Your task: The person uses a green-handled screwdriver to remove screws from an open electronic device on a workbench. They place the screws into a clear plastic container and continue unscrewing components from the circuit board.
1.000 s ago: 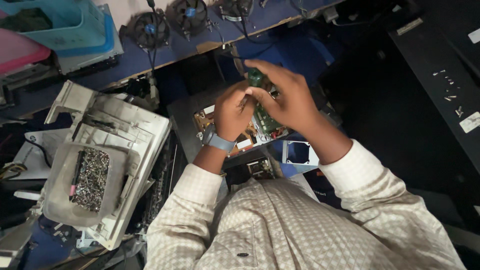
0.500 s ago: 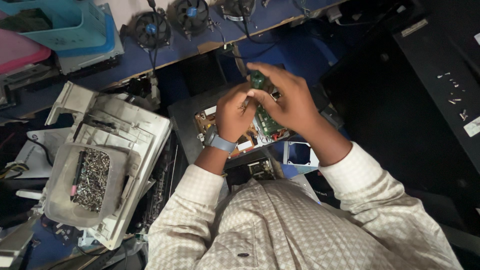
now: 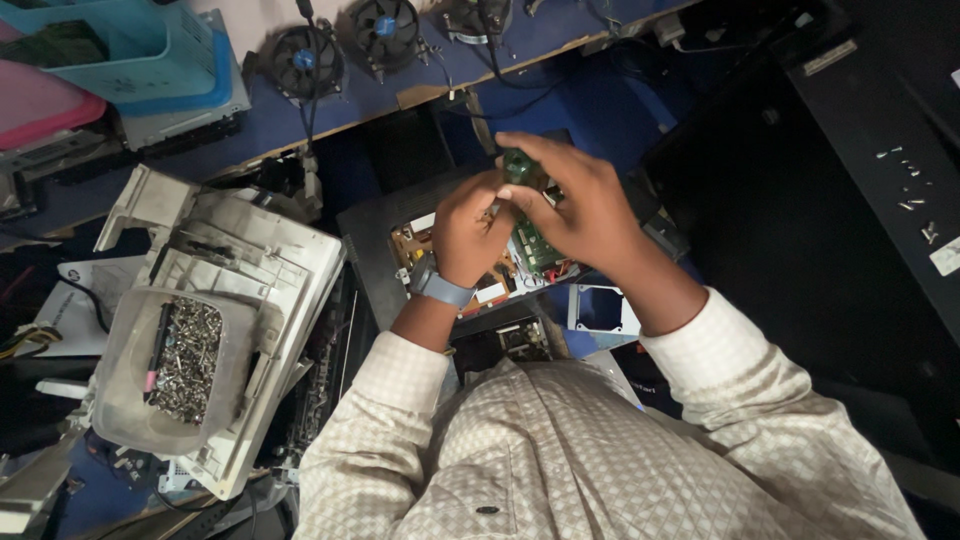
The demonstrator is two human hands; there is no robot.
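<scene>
My left hand (image 3: 470, 230), with a grey-blue watch on the wrist, is closed near the top of a green circuit board (image 3: 537, 250). My right hand (image 3: 580, 205) curls over the same board and grips a dark green-handled tool (image 3: 517, 165), probably a screwdriver. Both hands meet above an open dark device chassis (image 3: 375, 240) that holds a tan circuit board (image 3: 498, 275). Whether the left fingers pinch something is hidden by the right hand.
A clear tub of screws (image 3: 175, 360) sits on a white plastic printer shell (image 3: 240, 290) at the left. Cooling fans (image 3: 385, 30) lie along the blue bench at the top. A teal bin (image 3: 150, 50) stands top left. Loose screws (image 3: 910, 195) rest on a black panel at the right.
Both hands have stayed over the green board, shifting only slightly; the right hand has slid a little over the tool handle.
</scene>
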